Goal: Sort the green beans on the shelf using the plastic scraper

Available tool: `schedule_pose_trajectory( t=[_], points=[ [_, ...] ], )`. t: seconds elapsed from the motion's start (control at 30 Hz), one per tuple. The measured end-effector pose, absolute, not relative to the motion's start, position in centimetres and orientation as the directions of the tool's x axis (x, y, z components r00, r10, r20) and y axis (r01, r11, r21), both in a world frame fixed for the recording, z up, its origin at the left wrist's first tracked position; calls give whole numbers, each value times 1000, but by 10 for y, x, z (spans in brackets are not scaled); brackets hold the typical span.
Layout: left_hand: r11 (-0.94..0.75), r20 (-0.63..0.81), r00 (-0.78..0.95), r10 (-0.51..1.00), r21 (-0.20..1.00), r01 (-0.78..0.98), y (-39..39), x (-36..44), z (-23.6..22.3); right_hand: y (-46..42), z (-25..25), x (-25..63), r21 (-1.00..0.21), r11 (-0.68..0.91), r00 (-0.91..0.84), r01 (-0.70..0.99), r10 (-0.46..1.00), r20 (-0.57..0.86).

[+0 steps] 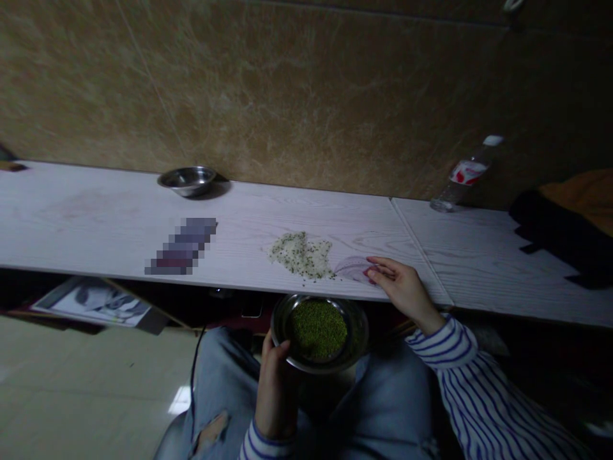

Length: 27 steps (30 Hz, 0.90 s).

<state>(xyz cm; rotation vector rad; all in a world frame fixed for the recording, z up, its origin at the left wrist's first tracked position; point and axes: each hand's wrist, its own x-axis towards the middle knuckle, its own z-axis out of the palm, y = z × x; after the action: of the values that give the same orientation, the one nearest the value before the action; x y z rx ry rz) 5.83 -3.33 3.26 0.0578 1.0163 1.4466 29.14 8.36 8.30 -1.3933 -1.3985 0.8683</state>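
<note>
My left hand (275, 383) grips the left rim of a steel bowl (358, 332), its thumb over the edge. Small green beans (318, 329), which look like mung beans, fill the bowl's bottom; it is held over my lap, just below the table's front edge. Between thumb and fingers of my right hand (395, 281) is a clear, curved plastic protractor (353, 265), low over the tabletop. Its left end reaches the right side of a flat pile of white grains (299, 255) mixed with green beans. Several loose beans lie along the pile's front side.
Another steel bowl (189, 182) stands against the wall at the back left. A blurred-out flat object (182, 246) lies left of the pile. On the right are a clear bottle (462, 176) with a white cap and dark cloth (565, 230). Under the table (96, 217) is an open shelf.
</note>
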Motion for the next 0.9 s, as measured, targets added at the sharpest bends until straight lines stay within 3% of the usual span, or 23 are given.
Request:
schedule_pose_trajectory(
  t=[0.9],
  points=[
    [196,-542,-207,815,593,-781,-32,58,32,81,86,290,-938,129,93,321,982,167]
  ],
)
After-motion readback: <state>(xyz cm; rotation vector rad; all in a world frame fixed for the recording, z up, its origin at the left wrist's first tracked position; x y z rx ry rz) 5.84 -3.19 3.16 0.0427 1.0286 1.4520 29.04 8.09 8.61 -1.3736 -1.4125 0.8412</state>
